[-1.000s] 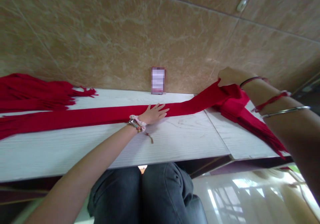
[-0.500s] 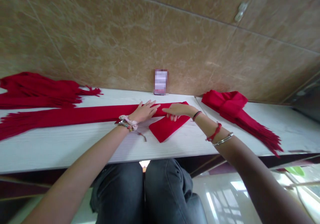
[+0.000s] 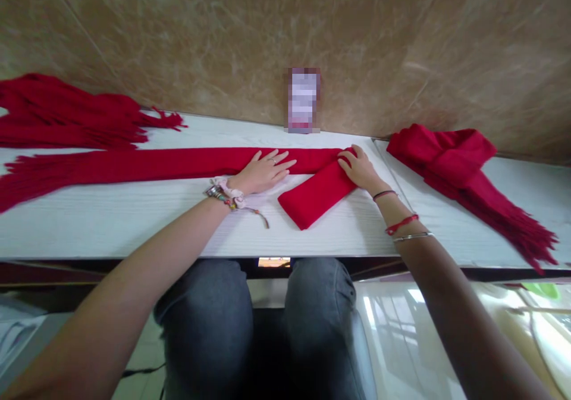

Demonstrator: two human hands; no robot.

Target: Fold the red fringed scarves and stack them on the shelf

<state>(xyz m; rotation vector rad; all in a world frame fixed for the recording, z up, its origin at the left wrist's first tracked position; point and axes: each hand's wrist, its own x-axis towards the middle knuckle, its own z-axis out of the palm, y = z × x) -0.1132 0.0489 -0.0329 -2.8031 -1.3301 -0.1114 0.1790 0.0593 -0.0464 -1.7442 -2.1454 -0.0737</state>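
A left hand (image 3: 259,174) lies flat and wide open on a red scarf (image 3: 178,165); the half-curled right hand (image 3: 362,170) touches its fold (image 3: 332,177), grip unclear

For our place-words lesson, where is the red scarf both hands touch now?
In the head view, the red scarf runs along the white tabletop from the left edge to the right hand at its fold, right of centre.

Plain red scarf (image 3: 178,165), white tabletop (image 3: 89,224)

Flat red scarf (image 3: 178,163), folded aslant
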